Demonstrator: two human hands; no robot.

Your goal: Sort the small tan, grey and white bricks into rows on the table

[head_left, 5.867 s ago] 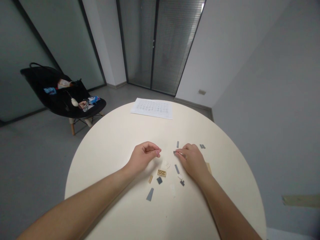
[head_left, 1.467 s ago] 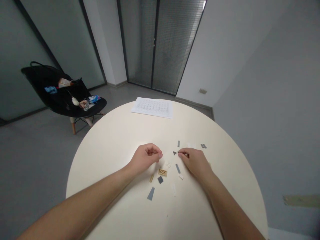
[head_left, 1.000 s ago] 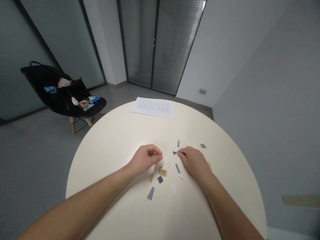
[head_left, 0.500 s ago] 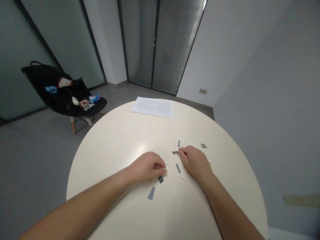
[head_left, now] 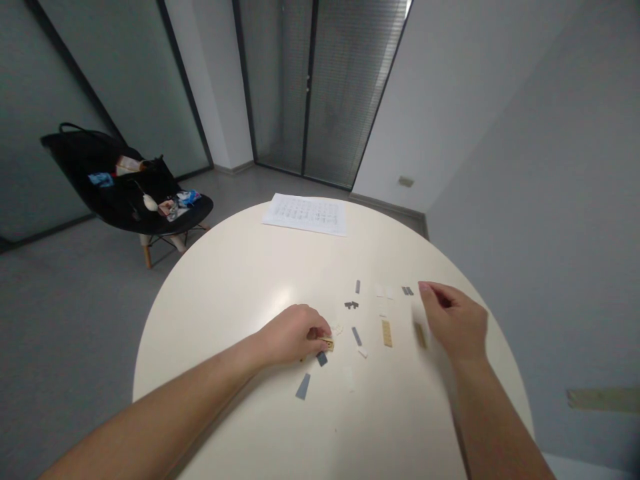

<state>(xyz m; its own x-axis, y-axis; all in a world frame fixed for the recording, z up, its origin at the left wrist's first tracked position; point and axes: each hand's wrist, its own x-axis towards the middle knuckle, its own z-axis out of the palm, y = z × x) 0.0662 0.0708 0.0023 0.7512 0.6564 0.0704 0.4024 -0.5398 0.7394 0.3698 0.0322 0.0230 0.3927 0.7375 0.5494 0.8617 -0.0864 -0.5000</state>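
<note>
My left hand (head_left: 295,333) rests low over the table, thumb and fingers closed on a small tan toy-brick piece (head_left: 328,344). Just below its fingertips lies a dark grey plate (head_left: 322,359), and nearer me a grey wedge-shaped piece (head_left: 303,387). My right hand (head_left: 455,320) is at the right, fingers curled with thumb and forefinger pressed together; whether anything is between them I cannot make out. Two small grey pieces (head_left: 407,291) lie just left of its fingertips. A tan piece (head_left: 419,335) sits under its near side, and a tan studded plate (head_left: 387,333) lies further left.
Between the hands are a dark grey notched piece (head_left: 351,305), grey strips (head_left: 357,336) and a small white piece (head_left: 363,354). A printed sheet (head_left: 305,214) lies at the far edge of the round table (head_left: 225,280). A black chair (head_left: 125,180) holding several items stands left.
My right hand has moved right, away from the dark grey notched piece, uncovering the tan plate and small white pieces. My left hand has stayed in place with its tan piece.
</note>
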